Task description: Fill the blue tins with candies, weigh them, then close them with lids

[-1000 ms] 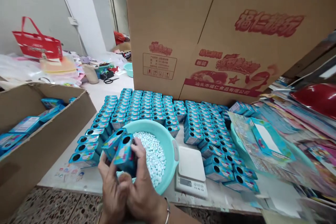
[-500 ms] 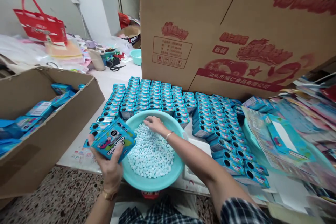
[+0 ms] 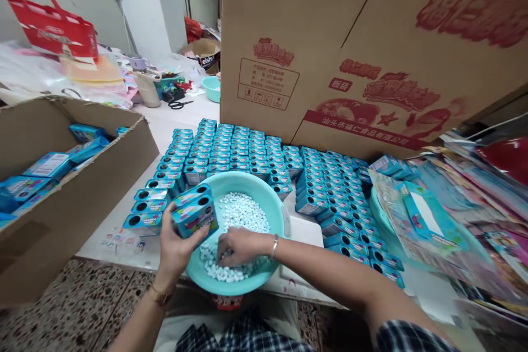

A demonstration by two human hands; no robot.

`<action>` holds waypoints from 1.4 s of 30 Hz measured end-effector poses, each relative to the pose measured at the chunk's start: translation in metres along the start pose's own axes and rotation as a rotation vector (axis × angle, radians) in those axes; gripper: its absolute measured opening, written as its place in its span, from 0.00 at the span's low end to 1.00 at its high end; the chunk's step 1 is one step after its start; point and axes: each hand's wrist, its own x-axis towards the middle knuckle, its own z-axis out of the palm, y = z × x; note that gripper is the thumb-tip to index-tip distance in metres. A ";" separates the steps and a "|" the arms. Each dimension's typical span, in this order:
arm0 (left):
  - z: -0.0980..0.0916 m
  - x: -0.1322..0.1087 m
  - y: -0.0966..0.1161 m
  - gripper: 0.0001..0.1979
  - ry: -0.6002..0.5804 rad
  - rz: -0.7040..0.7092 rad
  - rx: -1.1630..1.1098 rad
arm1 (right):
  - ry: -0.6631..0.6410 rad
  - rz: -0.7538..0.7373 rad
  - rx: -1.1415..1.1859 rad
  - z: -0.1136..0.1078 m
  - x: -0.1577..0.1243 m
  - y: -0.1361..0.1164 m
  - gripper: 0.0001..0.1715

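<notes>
My left hand (image 3: 175,245) grips small blue candy boxes (image 3: 196,212) by their sides, above the left rim of a turquoise basin (image 3: 270,193). The boxes are tilted, with their round top holes facing up; at least two are held together. Inside the basin lie many small pale blue candies (image 3: 243,212). My right hand (image 3: 241,246) is down among these candies, its fingers curled and closed around some of them; the fingertips are partly hidden. Rows of similar blue boxes (image 3: 218,151) with round top holes stand behind the basin.
An open cardboard carton (image 3: 103,168) with blue boxes inside stands on the left. A large printed carton (image 3: 309,55) blocks the back. A white scale-like device (image 3: 309,231) lies right of the basin. Flat printed packaging (image 3: 437,220) is piled at right; scissors (image 3: 180,105) lie farther back.
The boxes in my left hand have turned from showing their fronts to showing their top holes. My right hand has moved from the basin's far side toward its near middle, fingers curling into the candies.
</notes>
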 end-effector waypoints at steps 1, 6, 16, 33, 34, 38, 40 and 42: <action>-0.003 0.006 0.004 0.43 -0.124 0.062 0.106 | -0.028 0.005 -0.011 -0.007 -0.015 0.002 0.16; 0.006 0.030 0.039 0.36 -1.034 0.395 0.736 | 0.069 0.278 0.124 -0.030 -0.064 0.017 0.23; 0.056 0.029 0.028 0.32 -1.298 0.336 1.054 | 0.573 1.014 0.698 0.010 -0.017 0.035 0.37; 0.041 0.004 0.017 0.37 -0.392 0.329 0.376 | 1.489 0.097 1.418 -0.037 0.017 -0.018 0.17; 0.042 0.003 0.022 0.38 -0.345 0.329 0.347 | 1.498 0.063 1.394 -0.046 0.016 -0.022 0.17; 0.048 0.003 0.029 0.38 -0.287 0.319 0.328 | 1.484 0.013 1.274 -0.061 0.016 -0.029 0.15; 0.049 0.004 0.028 0.37 -0.292 0.283 0.330 | 1.474 0.023 1.236 -0.059 0.018 -0.027 0.15; 0.050 0.004 0.025 0.36 -0.288 0.254 0.337 | 1.486 0.051 1.258 -0.055 0.020 -0.022 0.15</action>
